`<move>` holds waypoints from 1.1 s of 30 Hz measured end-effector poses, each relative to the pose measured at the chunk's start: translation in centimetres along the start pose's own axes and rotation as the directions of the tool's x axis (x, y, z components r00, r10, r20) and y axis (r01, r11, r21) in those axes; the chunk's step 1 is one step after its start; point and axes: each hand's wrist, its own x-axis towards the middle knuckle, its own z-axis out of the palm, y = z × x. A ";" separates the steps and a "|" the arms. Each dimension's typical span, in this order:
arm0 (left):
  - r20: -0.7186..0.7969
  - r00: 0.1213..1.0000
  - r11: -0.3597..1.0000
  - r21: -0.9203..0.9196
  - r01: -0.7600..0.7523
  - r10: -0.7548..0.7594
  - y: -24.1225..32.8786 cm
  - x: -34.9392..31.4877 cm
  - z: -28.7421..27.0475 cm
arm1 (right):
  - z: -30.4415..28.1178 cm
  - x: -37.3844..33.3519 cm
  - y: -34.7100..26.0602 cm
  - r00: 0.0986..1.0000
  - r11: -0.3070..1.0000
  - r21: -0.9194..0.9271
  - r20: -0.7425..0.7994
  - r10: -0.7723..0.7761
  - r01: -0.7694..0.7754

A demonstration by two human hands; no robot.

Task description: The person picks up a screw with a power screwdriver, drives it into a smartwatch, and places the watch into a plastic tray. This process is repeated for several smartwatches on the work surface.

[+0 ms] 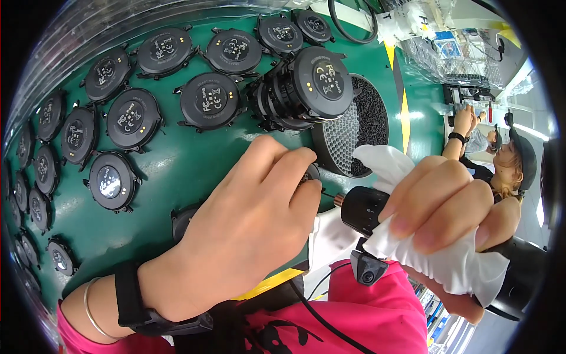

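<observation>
L hand (247, 206), ctr of frame, closes thumb & fingers on a dark round part (312, 173), mostly hidden by them. At R of frame, the R hand (448, 200) grips a black screwdriver (361, 209), w/ a white cloth (439, 265) bunched btwn fingers & tool. The driver's copper-coloured collar (338, 200) & thin bit point L, toward the part; can't tell if the tip touches it.

Just above the L hand's fingertips, upper ctr, sits a round black tray (319, 144) in 2 halves: a grey honeycomb grid (338, 141) on the L, a mass of small black pieces (368, 118) on the R. Hard by its L side stands a stack of black watch cases (283, 94), the top one's printed back & gold contacts showing. More loose cases (134, 119) lie backs up across the green mat (177, 159), upper L to lower L; another (181, 223) is partly covered by the L hand, lower ctr.

A black wristband (130, 295) & thin bangle (88, 307) circle the L wrist, btm L. A small black device w/ a lens (368, 269) is seen below the driver, against a pink garment (377, 312). Yellow-&-black tape (405, 118) runs R of the tray; a co-worker in a dark cap (522, 150) appears far R.
</observation>
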 end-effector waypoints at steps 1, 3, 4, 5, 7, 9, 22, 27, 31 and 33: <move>0.006 1.000 1.000 -0.009 0.006 -0.006 0.0 0.1 0.0 | 0.0 0.0 0.1 0.999 1.000 0.015 -0.032 0.006 -0.006; 0.010 1.000 1.000 0.006 0.010 -0.010 -0.1 0.0 0.0 | 0.1 -0.1 0.5 0.996 0.998 0.060 -0.093 0.002 0.004; 0.011 1.000 1.000 0.009 0.011 -0.011 -0.1 0.0 0.1 | 0.1 -0.2 0.7 0.992 0.997 0.082 -0.125 -0.001 0.011; 0.014 1.000 1.000 0.013 0.011 -0.011 -0.1 0.0 0.1 | 0.1 -0.2 0.8 0.987 0.994 0.104 -0.158 -0.005 0.022; 0.018 1.000 0.999 0.038 -0.002 0.001 0.3 0.1 -0.4 | 0.0 -0.3 0.8 0.980 0.991 0.125 -0.194 -0.031 0.056; -0.055 0.997 0.998 0.050 -0.042 0.045 1.2 0.1 -1.2 | -0.3 -0.6 0.6 0.922 0.978 0.184 -0.387 -0.023 0.101; -0.074 0.994 0.978 0.200 -0.066 0.082 -0.2 7.3 -4.6 | 0.7 -0.5 1.8 0.953 0.994 -0.066 -0.286 -0.100 0.084; 0.146 0.985 0.928 0.371 0.035 -0.096 -0.4 7.9 -4.1 | 1.0 0.0 1.8 0.951 0.997 -0.056 -0.302 -0.066 0.052; 0.162 0.974 0.908 0.412 0.081 -0.161 0.1 8.0 -3.6 | 1.1 -0.3 1.7 0.951 0.997 -0.048 -0.303 -0.064 0.052; 0.179 0.975 0.927 0.371 0.059 -0.134 -0.2 7.8 -3.6 | 1.2 -0.6 1.9 0.951 0.997 -0.028 -0.301 -0.074 0.069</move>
